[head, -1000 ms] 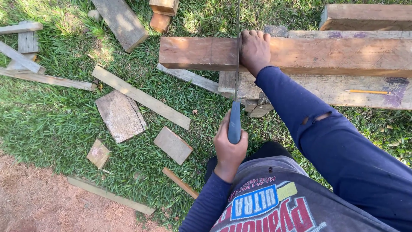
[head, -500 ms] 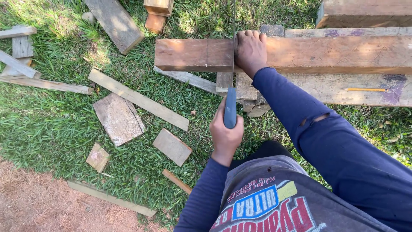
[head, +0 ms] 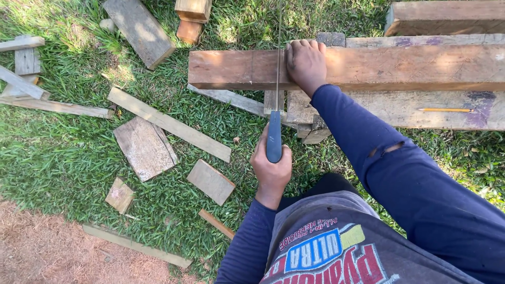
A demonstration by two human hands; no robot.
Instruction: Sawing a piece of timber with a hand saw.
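Note:
My left hand [head: 271,171] grips the blue-grey handle of a hand saw [head: 274,138]. Its thin blade runs edge-on away from me and crosses a reddish-brown plank [head: 236,69] that lies crosswise on other boards. My right hand [head: 306,64] presses flat on top of that plank, just right of the blade. The short end of the plank sticks out to the left of the blade, over the grass.
A yellow pencil [head: 444,110] lies on a pale board [head: 400,110] under the plank, with another thick beam [head: 447,16] behind. Offcuts and slats [head: 144,147] lie scattered on the grass at left. Bare dirt [head: 42,252] fills the lower left corner.
The saw went forward through the plank half a second ago and has come back toward me a little. My right hand has stayed on the plank.

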